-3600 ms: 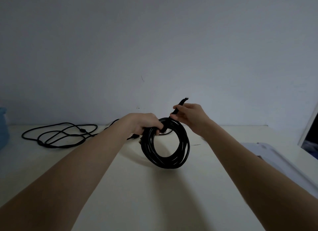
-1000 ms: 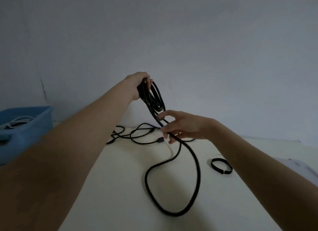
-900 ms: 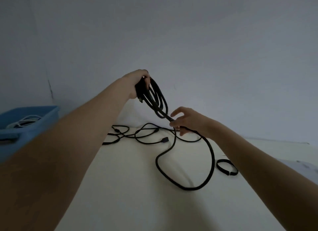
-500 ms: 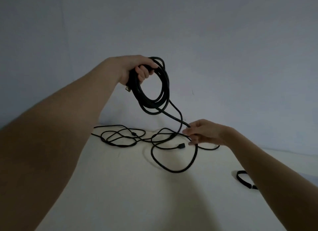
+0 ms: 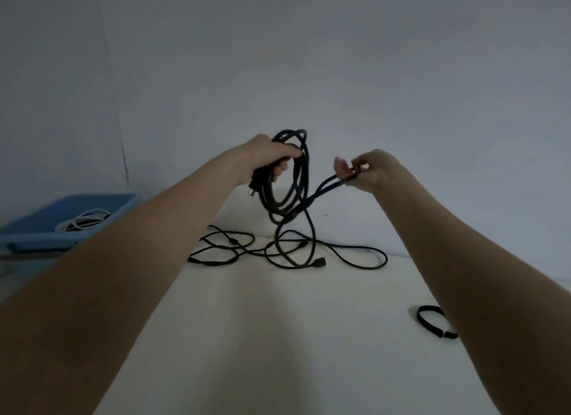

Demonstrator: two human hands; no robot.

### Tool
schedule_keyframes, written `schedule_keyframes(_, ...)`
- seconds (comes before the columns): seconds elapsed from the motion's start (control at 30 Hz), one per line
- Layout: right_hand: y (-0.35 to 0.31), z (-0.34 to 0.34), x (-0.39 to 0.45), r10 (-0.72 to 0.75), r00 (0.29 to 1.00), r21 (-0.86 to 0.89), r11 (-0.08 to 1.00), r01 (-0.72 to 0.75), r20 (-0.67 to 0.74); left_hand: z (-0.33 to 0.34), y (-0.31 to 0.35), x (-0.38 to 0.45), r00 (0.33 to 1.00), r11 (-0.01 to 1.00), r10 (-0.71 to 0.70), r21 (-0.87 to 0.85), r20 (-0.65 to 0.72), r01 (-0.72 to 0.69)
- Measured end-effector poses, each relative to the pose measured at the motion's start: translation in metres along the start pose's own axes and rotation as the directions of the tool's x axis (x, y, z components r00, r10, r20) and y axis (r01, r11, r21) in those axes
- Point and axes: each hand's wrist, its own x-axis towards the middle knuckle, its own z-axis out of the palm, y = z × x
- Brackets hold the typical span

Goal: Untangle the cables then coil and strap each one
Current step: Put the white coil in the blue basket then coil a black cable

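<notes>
My left hand [image 5: 268, 158] grips a loose coil of thick black cable [image 5: 296, 179] and holds it up above the table. My right hand [image 5: 366, 168] pinches a doubled stretch of the same cable, level with the coil and to its right. From the coil a free length hangs to the table and ends in a plug [image 5: 319, 262]. A thinner black cable [image 5: 222, 250] lies in loose loops at the back of the table. A black strap [image 5: 434, 322], bent into a ring, rests on the table beside my right forearm.
A blue bin [image 5: 66, 221] with a white cable [image 5: 82, 223] inside stands at the left. The pale table [image 5: 278, 337] runs up to a grey wall.
My right hand has risen from the tabletop to coil height, lifting a stretch of the thick cable with it. My left hand has come down a little with the coil.
</notes>
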Motion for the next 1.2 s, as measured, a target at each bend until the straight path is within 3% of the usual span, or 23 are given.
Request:
schedule_keyframes(0.13,0.008,0.018,0.002,-0.11,0.987,-0.006,0.994,0.111,-0.119,0.024,-0.007,-0.01,0.977,0.997,0.026,0.062,0.213,-0.04)
schedule_keyframes(0.3,0.006,0.018,0.0,-0.178,0.962,0.188,0.958,0.218,-0.209,0.04,-0.015,-0.012,0.952,0.995,0.076,-0.079,0.298,-0.054)
schedule_keyframes(0.4,0.008,0.018,-0.003,-0.196,0.956,0.182,0.954,0.237,-0.217,0.047,-0.013,-0.014,0.953,0.993,0.079,-0.106,0.292,-0.049)
schedule_keyframes(0.47,0.009,0.015,-0.004,-0.187,0.97,0.048,0.979,0.197,-0.152,0.049,-0.011,-0.013,0.956,0.993,0.056,-0.117,0.288,-0.023)
schedule_keyframes(0.53,0.005,0.006,-0.007,-0.131,0.99,-0.238,0.965,0.115,-0.054,0.049,-0.008,-0.011,0.955,0.985,0.023,-0.172,0.296,0.029)
schedule_keyframes(0.57,0.001,-0.002,-0.01,-0.09,0.996,-0.423,0.903,0.077,-0.011,0.047,-0.008,-0.01,0.953,0.975,0.007,-0.214,0.304,0.061)
schedule_keyframes(0.67,-0.01,-0.024,-0.024,-0.001,0.993,-0.85,0.518,0.098,0.114,0.041,-0.008,-0.003,0.949,0.962,-0.015,-0.256,0.316,0.1)
schedule_keyframes(0.77,-0.013,-0.04,-0.03,0.064,0.982,-0.966,0.202,0.159,0.175,0.038,-0.009,-0.001,0.934,0.977,-0.04,-0.184,0.354,0.111)
schedule_keyframes(0.83,-0.006,-0.046,-0.03,0.033,0.969,-0.965,0.103,0.242,0.246,0.039,-0.008,-0.001,0.909,0.973,-0.031,-0.194,0.416,0.122)
schedule_keyframes(0.9,0.0,-0.053,-0.031,0.014,0.929,-0.903,0.24,0.357,0.371,0.038,-0.007,-0.003,0.876,0.956,0.015,-0.264,0.482,0.128)
schedule_keyframes(1.0,0.008,-0.06,-0.031,0.056,0.889,-0.759,0.547,0.354,0.455,0.033,-0.008,-0.004,0.833,0.94,0.062,-0.313,0.549,0.136)
schedule_keyframes(1.1,0.018,-0.059,-0.034,0.029,0.89,-0.694,0.638,0.334,0.455,0.03,-0.011,-0.002,0.847,0.948,0.02,-0.28,0.531,0.154)
schedule_keyframes(1.2,0.026,-0.053,-0.03,-0.064,0.931,-0.613,0.737,0.286,0.358,0.033,-0.014,0.0,0.869,0.927,0.016,-0.334,0.495,0.173)
